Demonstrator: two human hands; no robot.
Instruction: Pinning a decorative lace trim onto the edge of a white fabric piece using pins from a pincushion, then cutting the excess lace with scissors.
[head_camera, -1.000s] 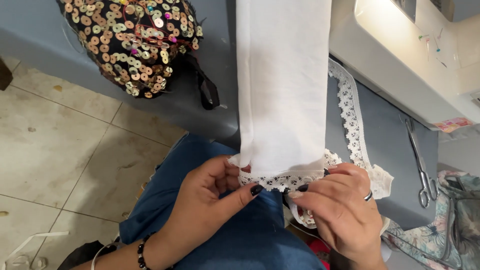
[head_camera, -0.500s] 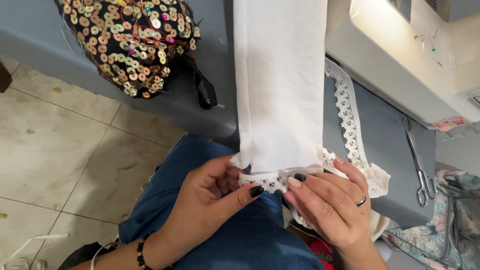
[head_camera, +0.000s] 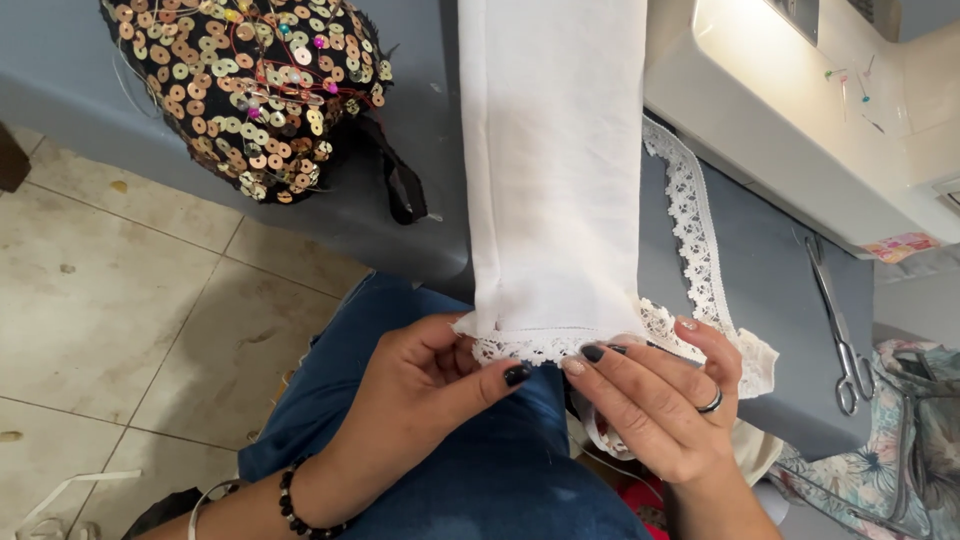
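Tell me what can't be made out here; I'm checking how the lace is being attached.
Head view only:
- Left hand fingertips: tucked under the white fabric hem.
- Lace trim far end: hidden behind the fabric.
- Any stitching along the hem: too small.
- Sewing machine: needle area cut off by the top edge.
- Right hand palm: faces away.

Sewing workroom, small tailoring setup or home sewing corner. Evidence: white sewing machine (head_camera: 800, 110) on a grey-blue desk (head_camera: 780, 300), coloured pins stuck in its housing. Metal scissors (head_camera: 840, 330) lie beside it. White lace trim (head_camera: 695, 235) runs across the desk next to a folded white fabric panel (head_camera: 555, 170). Sequinned black fabric piece (head_camera: 250, 90) bristling with pins at the desk edge. Worn tiled floor (head_camera: 110, 310) below.
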